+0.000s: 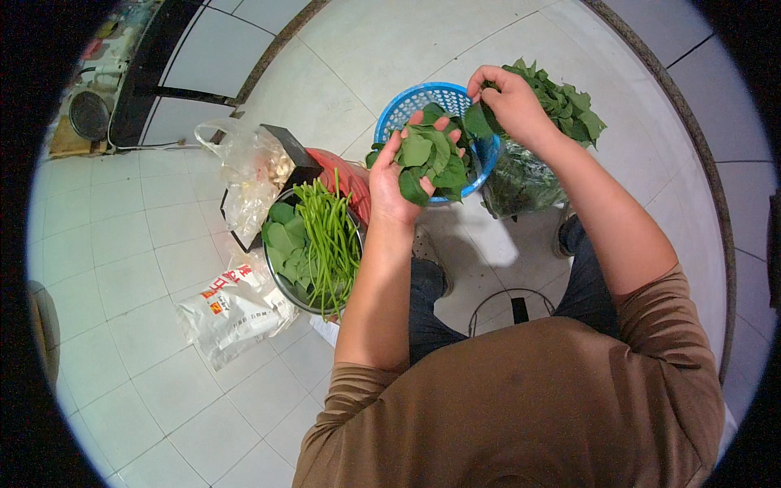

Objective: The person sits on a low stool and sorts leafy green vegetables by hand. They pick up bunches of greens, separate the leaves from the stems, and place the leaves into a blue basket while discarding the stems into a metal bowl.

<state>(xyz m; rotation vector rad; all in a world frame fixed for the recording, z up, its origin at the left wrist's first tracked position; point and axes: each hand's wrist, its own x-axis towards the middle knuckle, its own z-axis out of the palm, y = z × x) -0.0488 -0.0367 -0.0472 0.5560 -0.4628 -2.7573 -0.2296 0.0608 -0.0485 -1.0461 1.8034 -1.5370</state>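
Note:
A pile of loose green leaves (430, 160) lies in my left hand (396, 177), palm up with the fingers curled around it, above the near left part of a blue perforated plastic basket (398, 110). More leaves are inside the basket. My right hand (509, 100) pinches a green leaf (478, 121) over the basket's right rim. Behind and right of that hand is a leafy bunch of greens (570, 110) in a clear plastic bag (528, 183). To the left, a round metal bowl (282, 290) holds leaves (287, 247) beside a heap of green stems (329, 244).
A clear plastic bag (241, 177) with pale pieces in it rests at a black box (293, 152), next to a red bag (345, 177). A white printed bag (235, 314) lies on the tiled floor. My feet flank the floor below the basket.

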